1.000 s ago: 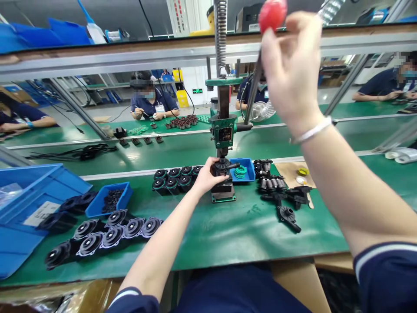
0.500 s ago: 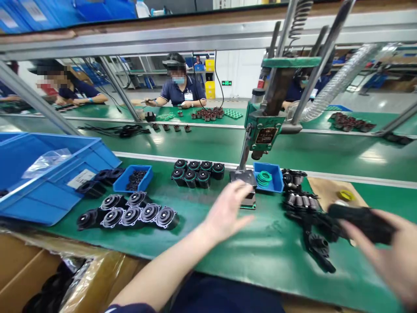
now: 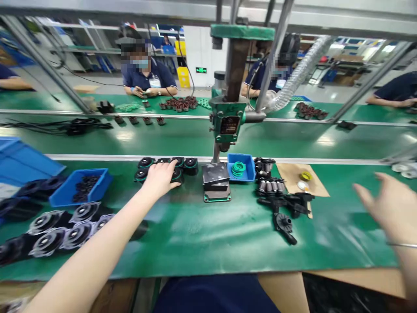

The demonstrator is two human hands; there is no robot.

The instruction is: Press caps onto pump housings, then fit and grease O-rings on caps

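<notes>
My left hand (image 3: 159, 179) reaches over a group of round black housings (image 3: 190, 165) with green rings on their tops. Its thumb and forefinger are apart, and the hand covers part of the group; whether it touches one is hard to see. On the far right my right hand (image 3: 381, 206) hovers over the bench, fingers spread and holding nothing. Left of it lie several black plastic parts (image 3: 298, 204), and one with a round, ribbed face and a spout (image 3: 284, 224) sits nearest the front.
A press (image 3: 228, 121) stands over a black block (image 3: 215, 174) mid-bench. Beside it are a blue bin of green rings (image 3: 241, 167) and cardboard with a yellow ring (image 3: 305, 176). Silver-rimmed housings (image 3: 78, 234) and a blue bin of small black parts (image 3: 81, 187) are left. Co-workers sit opposite.
My right hand has let go of the black part it held and moved right. My left hand has gone from beside the press block to the green-ringed housings. The view has turned right.
</notes>
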